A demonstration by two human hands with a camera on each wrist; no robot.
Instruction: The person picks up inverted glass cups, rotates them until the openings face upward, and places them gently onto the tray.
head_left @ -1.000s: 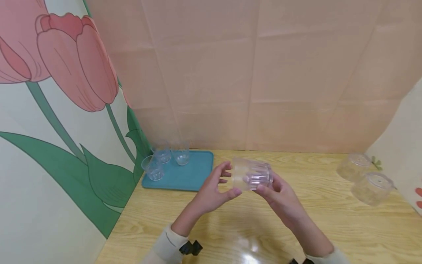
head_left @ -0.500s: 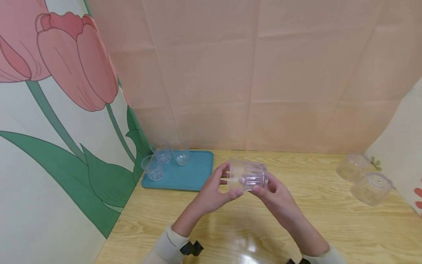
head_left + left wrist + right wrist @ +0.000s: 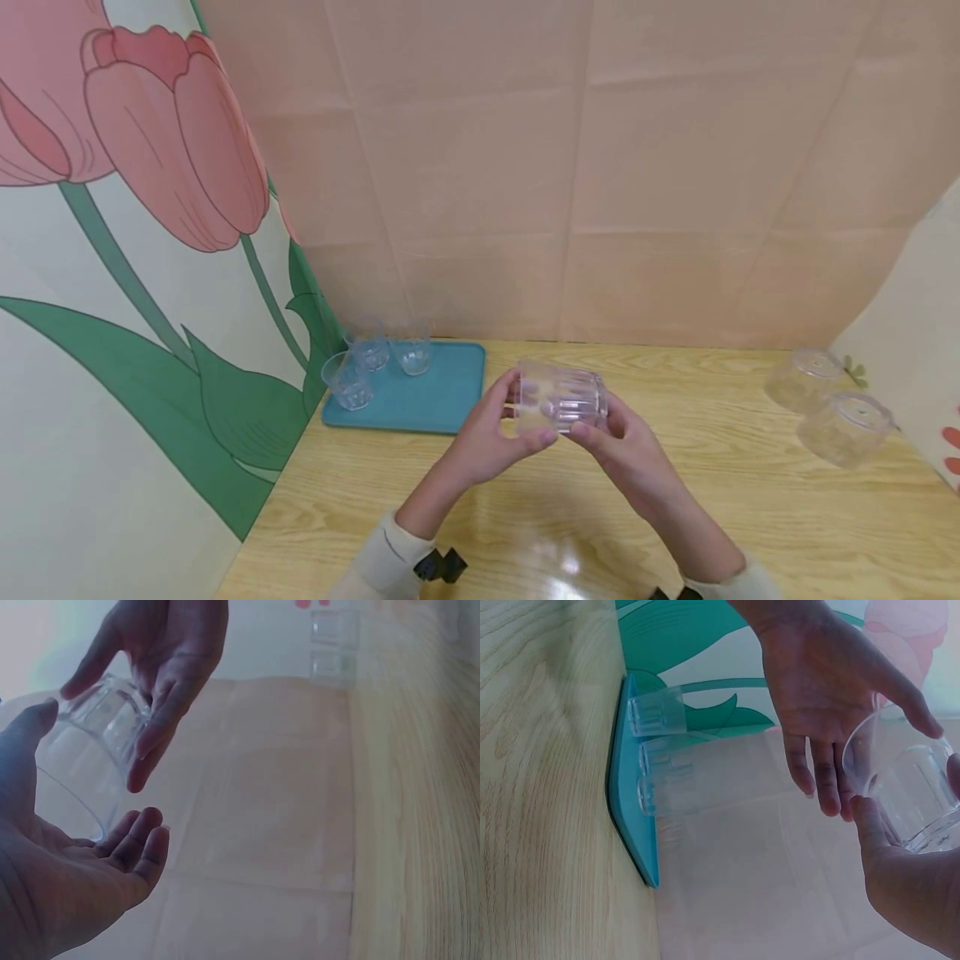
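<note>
A clear plastic tumbler [image 3: 561,400], fluted toward its base, is held on its side above the table, its mouth facing left. My right hand [image 3: 630,454] grips the base end, thumb in front and fingers behind. At the mouth end my left hand [image 3: 487,433] is wrapped around the rim, thumb along the near side. Its fingers show partly through the clear wall. The left wrist view has the tumbler [image 3: 90,750] between both hands. In the right wrist view the left thumb lies along the tumbler [image 3: 907,780] with the other fingers behind the rim.
A blue tray [image 3: 442,400] lies at the back left with three upright clear tumblers, one of them a front tumbler [image 3: 348,382]. Two upside-down tumblers, including a nearer tumbler [image 3: 846,429], stand at the right on the wooden table [image 3: 720,500]. A pink-covered wall [image 3: 570,208] rises behind.
The tumbler has shifted slightly left with my right hand, its rim entering the left hand's hold. The left hand barely moved. The tray and the other tumblers stayed put.
</note>
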